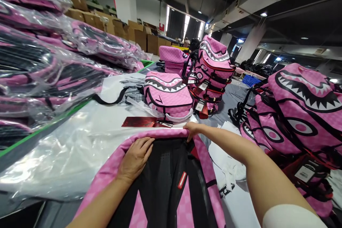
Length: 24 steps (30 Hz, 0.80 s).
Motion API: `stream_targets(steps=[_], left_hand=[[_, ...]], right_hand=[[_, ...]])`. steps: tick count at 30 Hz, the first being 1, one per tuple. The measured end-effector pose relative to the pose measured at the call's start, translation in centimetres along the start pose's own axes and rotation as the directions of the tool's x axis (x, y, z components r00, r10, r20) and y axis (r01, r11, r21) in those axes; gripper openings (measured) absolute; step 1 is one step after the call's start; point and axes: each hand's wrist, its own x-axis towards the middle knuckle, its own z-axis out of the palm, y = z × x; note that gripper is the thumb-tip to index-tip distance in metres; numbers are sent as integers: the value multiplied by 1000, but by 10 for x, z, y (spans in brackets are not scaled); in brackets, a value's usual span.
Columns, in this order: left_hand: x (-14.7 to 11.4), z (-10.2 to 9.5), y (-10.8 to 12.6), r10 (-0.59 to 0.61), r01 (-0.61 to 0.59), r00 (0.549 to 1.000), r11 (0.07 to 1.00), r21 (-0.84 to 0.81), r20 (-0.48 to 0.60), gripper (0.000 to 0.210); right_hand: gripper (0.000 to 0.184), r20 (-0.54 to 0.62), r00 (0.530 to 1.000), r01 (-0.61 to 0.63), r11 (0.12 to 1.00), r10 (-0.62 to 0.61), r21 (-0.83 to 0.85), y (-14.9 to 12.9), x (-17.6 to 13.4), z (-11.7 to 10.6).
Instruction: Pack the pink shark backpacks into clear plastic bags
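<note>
A pink checkered backpack [162,171] lies in front of me, its black back panel and straps facing up. My left hand [137,156] rests on its upper left part, fingers stretched out over the pink edge and the black panel. My right hand [191,130] is closed on the backpack's top right edge, thumb over the pink rim; some fingertips are hidden. Just beyond the top edge lie a dark red tag [139,122] and a small pink bag [169,94] with a shark-mouth print.
Plastic-wrapped pink backpacks [53,53] are piled high at the left. Clear plastic bags [58,156] cover the table beside me. Stacks of pink shark-print bags stand ahead [211,67] and at the right [301,114]. Cardboard boxes [139,37] line the back.
</note>
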Motion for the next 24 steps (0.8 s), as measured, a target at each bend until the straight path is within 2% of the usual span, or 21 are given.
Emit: stream_targets(steps=[3, 5, 8, 10, 13, 15, 17, 18, 19, 21, 23, 24], left_hand=[[4, -12, 10, 11, -12, 999, 1000, 24, 42, 37], [10, -20, 22, -4, -8, 990, 996, 89, 142, 40], [24, -21, 40, -122, 49, 952, 966, 255, 280, 60], [35, -15, 47, -206, 106, 936, 939, 328, 286, 66], [47, -6, 47, -265, 170, 929, 926, 338, 259, 50], [50, -4, 44, -278, 195, 929, 928, 317, 244, 45], [52, -5, 42, -285, 212, 928, 933, 290, 239, 44], [52, -6, 41, -288, 219, 927, 936, 276, 240, 43], [54, -7, 41, -289, 225, 926, 939, 259, 244, 44], [58, -12, 43, -285, 231, 922, 949, 216, 263, 45], [63, -23, 52, -261, 222, 923, 962, 161, 282, 46], [64, -32, 60, -239, 209, 928, 969, 130, 287, 47]], right_hand=[[55, -19, 1000, -14, 1000, 14, -19, -7, 0, 5], [52, -39, 999, -15, 1000, 15, -17, -9, -2, 7], [47, -93, 995, -34, 999, 33, -7, -9, -5, 1], [48, -157, 985, -71, 998, 69, -3, -11, -13, -6], [48, -296, 943, -160, 987, 152, -2, -30, -46, -6], [46, -419, 896, -161, 987, 146, -2, -56, -84, 13], [46, -551, 834, -56, 998, 44, -4, -89, -124, 48], [52, -603, 798, 18, 1000, -17, -4, -106, -141, 68], [62, -622, 782, 58, 998, -44, 2, -122, -153, 87], [75, -585, 811, 52, 997, -13, 50, -144, -161, 118], [71, -520, 849, -39, 993, 92, 111, -152, -149, 133], [67, -507, 851, -82, 988, 137, 131, -151, -140, 135]])
